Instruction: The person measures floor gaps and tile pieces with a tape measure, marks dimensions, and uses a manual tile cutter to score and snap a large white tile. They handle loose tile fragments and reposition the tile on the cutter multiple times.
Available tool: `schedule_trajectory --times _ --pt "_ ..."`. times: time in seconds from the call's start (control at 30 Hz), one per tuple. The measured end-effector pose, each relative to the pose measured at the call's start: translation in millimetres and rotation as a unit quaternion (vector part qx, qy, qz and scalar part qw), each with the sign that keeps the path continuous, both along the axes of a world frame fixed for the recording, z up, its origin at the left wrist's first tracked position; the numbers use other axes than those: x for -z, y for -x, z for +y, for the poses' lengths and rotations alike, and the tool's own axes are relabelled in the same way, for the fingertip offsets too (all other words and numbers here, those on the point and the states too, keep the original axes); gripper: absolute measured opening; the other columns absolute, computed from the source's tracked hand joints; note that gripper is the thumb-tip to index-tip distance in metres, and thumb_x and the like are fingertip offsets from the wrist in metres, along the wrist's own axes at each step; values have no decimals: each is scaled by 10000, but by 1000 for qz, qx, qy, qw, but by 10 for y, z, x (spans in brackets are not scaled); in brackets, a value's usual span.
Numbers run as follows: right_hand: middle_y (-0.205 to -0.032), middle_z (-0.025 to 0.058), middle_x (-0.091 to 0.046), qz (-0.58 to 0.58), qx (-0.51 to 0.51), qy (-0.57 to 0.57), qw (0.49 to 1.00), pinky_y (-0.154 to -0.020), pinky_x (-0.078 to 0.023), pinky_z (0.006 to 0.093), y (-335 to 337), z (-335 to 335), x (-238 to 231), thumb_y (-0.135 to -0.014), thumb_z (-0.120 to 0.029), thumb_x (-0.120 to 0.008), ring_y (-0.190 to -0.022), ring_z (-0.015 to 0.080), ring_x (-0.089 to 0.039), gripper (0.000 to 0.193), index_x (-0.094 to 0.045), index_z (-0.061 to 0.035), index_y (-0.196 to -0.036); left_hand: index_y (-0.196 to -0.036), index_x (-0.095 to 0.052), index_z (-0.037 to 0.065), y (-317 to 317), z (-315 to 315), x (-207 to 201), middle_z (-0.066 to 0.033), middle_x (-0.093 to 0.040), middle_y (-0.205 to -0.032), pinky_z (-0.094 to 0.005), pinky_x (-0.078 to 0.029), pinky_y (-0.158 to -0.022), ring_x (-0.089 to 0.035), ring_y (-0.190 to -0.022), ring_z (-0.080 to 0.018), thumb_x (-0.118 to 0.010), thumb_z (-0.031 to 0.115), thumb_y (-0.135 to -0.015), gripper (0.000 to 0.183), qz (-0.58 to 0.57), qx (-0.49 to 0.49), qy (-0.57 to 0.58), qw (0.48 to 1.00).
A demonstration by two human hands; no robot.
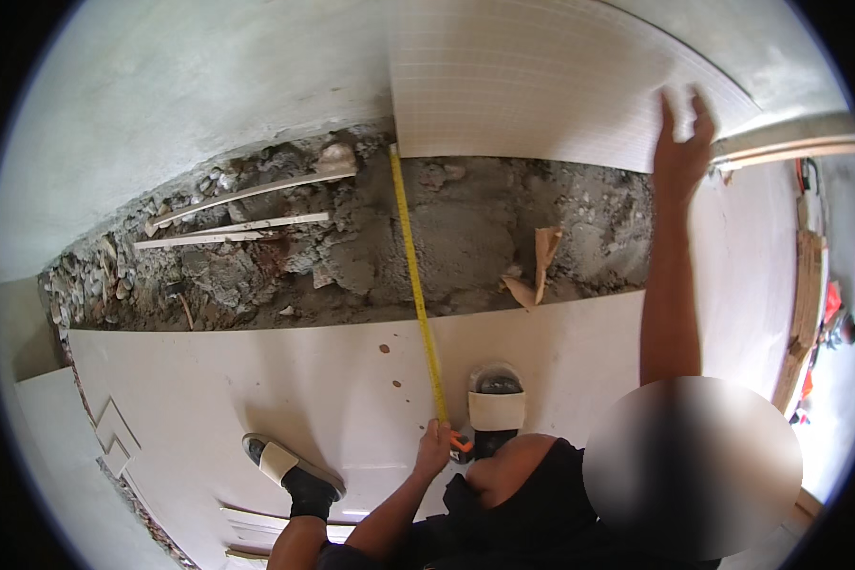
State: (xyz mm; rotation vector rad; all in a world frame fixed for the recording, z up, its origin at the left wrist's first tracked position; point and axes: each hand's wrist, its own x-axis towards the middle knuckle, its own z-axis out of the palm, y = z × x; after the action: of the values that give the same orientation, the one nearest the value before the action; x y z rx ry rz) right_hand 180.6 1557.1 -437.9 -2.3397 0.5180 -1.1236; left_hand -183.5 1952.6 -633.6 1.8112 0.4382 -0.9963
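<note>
My left hand (434, 448) is closed at the orange and black case of a tape measure (461, 445), low between my feet. From there its yellow blade (414, 271) runs out over a pale board and rough mortar. The far end meets the near left corner of a large light wall panel (541, 81). My right hand (684, 147) is raised on the right, fingers spread in front of the panel's right part. It appears to hold nothing; whether it touches the panel I cannot tell.
Pale boards (199, 380) lie underfoot, beside a strip of grey mortar and rubble (484, 228). Thin white strips (247, 228) and a torn brown scrap (545, 256) lie on the rubble. My feet wear slippers (497, 410). Stacked wooden pieces (803, 294) stand right. A blurred patch covers the lower right.
</note>
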Motion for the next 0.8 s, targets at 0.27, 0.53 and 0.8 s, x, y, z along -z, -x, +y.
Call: schedule_trajectory --times 0.27,0.53,0.8 --pt "-1187 182 -543 26 -47 267 962 -931 -410 459 -342 -1111 -471 -720 -291 -772 -1103 362 -507 548 -526 -52 -1147 -904 -470 18 -133 203 17 -236 -558 -713 -503 -411 -572 -557 -692 -433 -404 204 -953 203 -199 103 -97 970" --pt "-1122 162 -573 74 -74 368 924 -906 -403 478 -337 -1166 -587 -723 -360 -758 -1050 362 -529 498 -560 -66 -1073 -894 -482 14 -444 559 -147 -224 -607 -751 -505 -452 -626 -589 -701 -429 -398 266 -948 271 -147 123 -235 953" --pt "-776 162 -630 213 -168 155 950 -639 -476 371 -490 -744 -735 -713 -348 -770 -697 265 -614 442 -598 17 -894 -926 -472 31 -425 750 -171 -209 -625 -746 -508 -466 -630 -604 -696 -417 -410 272 -938 250 -139 162 -301 929"
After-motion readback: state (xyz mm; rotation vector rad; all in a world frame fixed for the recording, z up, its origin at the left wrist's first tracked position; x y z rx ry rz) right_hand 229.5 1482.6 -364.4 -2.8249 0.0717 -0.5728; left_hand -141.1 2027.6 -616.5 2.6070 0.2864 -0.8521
